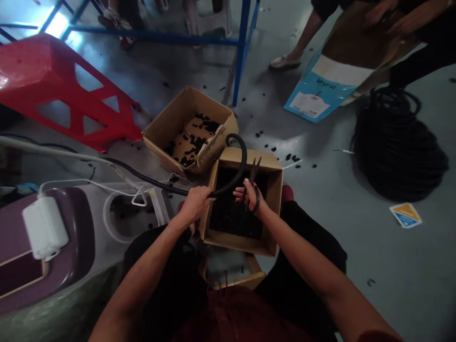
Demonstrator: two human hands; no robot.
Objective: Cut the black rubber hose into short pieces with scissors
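Cord (pixel 244 154) runs in from nine o'clock in one long length and loops over the central box (pixel 242 244), gripped by the left hand's (pixel 196 202) curled fingers. The right hand (pixel 252 195), fingers loosely spread, holds scissors (pixel 254 172) pointing to twelve. Short black pieces (pixel 195 141) lie in the carton (pixel 167 116) at eleven; a coil (pixel 401 147) at three looks untouched. The blue carton (pixel 340 86) at two seems to read "WIPU".
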